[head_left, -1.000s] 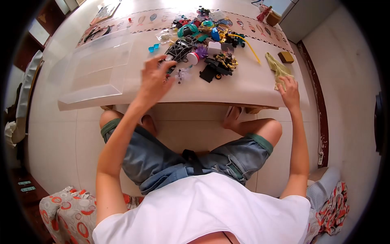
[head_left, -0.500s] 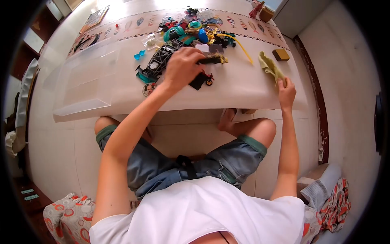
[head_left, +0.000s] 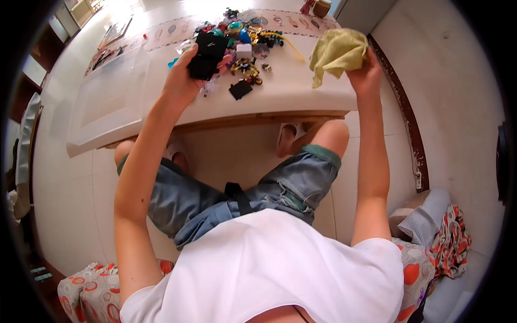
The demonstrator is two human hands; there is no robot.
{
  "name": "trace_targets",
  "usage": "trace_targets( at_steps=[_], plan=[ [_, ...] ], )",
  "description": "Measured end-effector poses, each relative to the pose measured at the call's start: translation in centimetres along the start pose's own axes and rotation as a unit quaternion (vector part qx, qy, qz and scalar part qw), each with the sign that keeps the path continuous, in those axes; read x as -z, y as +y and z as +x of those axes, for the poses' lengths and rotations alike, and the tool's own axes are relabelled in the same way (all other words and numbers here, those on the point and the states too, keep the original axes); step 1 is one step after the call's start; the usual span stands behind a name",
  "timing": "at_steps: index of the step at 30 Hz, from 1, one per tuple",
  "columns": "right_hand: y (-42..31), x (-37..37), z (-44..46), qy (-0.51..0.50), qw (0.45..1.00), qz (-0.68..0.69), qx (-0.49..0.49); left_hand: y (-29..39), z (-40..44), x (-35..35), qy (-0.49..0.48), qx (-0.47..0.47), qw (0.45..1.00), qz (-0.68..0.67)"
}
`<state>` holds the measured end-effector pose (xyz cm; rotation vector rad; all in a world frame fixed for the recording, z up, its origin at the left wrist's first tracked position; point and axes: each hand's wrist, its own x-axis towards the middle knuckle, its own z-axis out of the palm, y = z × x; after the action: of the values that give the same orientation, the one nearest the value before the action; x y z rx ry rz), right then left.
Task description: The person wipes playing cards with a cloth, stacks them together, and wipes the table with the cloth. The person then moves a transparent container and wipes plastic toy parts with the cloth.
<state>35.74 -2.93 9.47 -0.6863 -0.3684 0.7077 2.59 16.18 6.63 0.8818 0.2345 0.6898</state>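
My left hand (head_left: 184, 75) is closed around a black case-like piece (head_left: 211, 49) with two dark panels and a small pale mark, held up over the table. On the right, my right hand (head_left: 368, 75) pinches a yellow-green cloth (head_left: 338, 53), which hangs raised above the table's right end. Below the black piece lie a flat black plate (head_left: 240, 90) and a small yellow-and-black toy part (head_left: 245, 67). Behind them spreads a pile of colourful toy parts (head_left: 235, 26), partly hidden by my left hand and the black piece.
A clear plastic bin (head_left: 107, 99) stands at the table's left end. A yellow strip (head_left: 291, 44) sticks out of the pile. Farther back are a patterned runner (head_left: 161, 32) and a brown jar (head_left: 321, 7). A wall runs along the right.
My left hand has moved up and left and now holds the black piece. My right hand has lifted the cloth off the table and it has spread open. The camera view has shifted.
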Motion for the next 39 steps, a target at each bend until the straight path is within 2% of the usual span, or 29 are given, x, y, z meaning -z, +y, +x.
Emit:
trace_targets(
  at_steps=[3, 4, 5, 7, 8, 9, 10, 11, 14, 16, 18, 20, 22, 24, 26, 27, 29, 32, 35, 36, 39],
  plan=[
    [0.3, -3.0, 0.1, -0.024, 0.999, 0.018, 0.033, -0.1, 0.1, 1.3, -0.070, 0.028, 0.992, -0.102],
    [0.8, -4.6, -0.1, -0.040, 0.999, 0.015, 0.033, 0.0, 0.2, 1.7, -0.114, 0.036, 0.985, -0.128],
    [1.3, -5.8, -0.3, -0.057, 0.998, 0.013, 0.039, 0.0, 0.5, 2.6, -0.201, 0.083, 0.955, -0.203],
    [3.6, -8.2, -0.5, -0.082, 0.992, -0.023, 0.096, 0.0, 0.7, 2.9, -0.193, 0.084, 0.955, -0.209],
    [5.1, -9.9, -1.2, -0.083, 0.985, -0.052, 0.139, 0.0, 0.7, 2.8, -0.109, 0.094, 0.972, -0.186],
    [6.3, -11.0, -1.9, -0.082, 0.977, -0.082, 0.180, -0.3, 0.9, 3.4, -0.086, 0.103, 0.969, -0.209],
    [7.1, -11.3, -1.9, -0.118, 0.964, -0.126, 0.202, -0.7, 1.3, 4.3, -0.116, 0.099, 0.966, -0.207],
    [8.1, -11.7, -1.8, -0.127, 0.947, -0.168, 0.242, -0.9, 2.0, 5.0, -0.150, 0.092, 0.963, -0.202],
    [11.3, -12.5, -1.6, -0.148, 0.880, -0.273, 0.358, -0.3, 2.4, 4.4, -0.100, 0.089, 0.979, -0.151],
    [12.6, -11.4, -2.1, -0.130, 0.778, -0.384, 0.479, -0.5, 2.1, 4.5, -0.083, 0.102, 0.978, -0.165],
    [13.2, -10.5, -4.1, -0.117, 0.759, -0.401, 0.499, -0.9, 1.5, 4.8, -0.112, 0.108, 0.969, -0.191],
    [13.2, -9.8, -8.0, -0.095, 0.837, -0.324, 0.431, -1.0, 0.4, 4.7, -0.118, 0.118, 0.964, -0.207],
    [11.9, -8.8, -9.4, -0.194, 0.859, -0.310, 0.358, -1.2, 0.0, 4.6, -0.137, 0.137, 0.952, -0.236],
    [11.3, -8.4, -9.7, -0.313, 0.762, -0.430, 0.368, -2.0, -0.9, 4.2, -0.132, 0.160, 0.943, -0.261],
    [13.8, -11.2, -8.7, -0.345, 0.640, -0.543, 0.420, -2.7, -1.5, 3.0, -0.112, 0.185, 0.938, -0.272],
    [14.9, -12.8, -7.7, -0.373, 0.606, -0.566, 0.416, -3.0, -1.7, 2.0, -0.040, 0.185, 0.958, -0.215],
    [17.5, -13.3, -6.1, -0.378, 0.602, -0.575, 0.406, -3.4, -2.1, 0.2, 0.104, 0.177, 0.974, -0.090],
    [18.7, -14.3, -4.1, -0.386, 0.554, -0.571, 0.467, -4.1, -1.3, 3.9, -0.019, 0.130, 0.991, -0.031],
    [20.0, -13.7, -1.6, -0.372, 0.661, -0.513, 0.401, -4.1, -0.8, 3.6, -0.076, 0.142, 0.985, 0.058],
    [20.0, -13.5, -1.0, -0.373, 0.650, -0.518, 0.412, -3.9, -0.7, 3.4, -0.072, 0.146, 0.984, 0.071],
    [19.6, -12.5, -1.0, -0.272, 0.790, -0.527, 0.157, -4.4, -0.6, 3.8, -0.075, 0.191, 0.979, 0.016]
  ],
)
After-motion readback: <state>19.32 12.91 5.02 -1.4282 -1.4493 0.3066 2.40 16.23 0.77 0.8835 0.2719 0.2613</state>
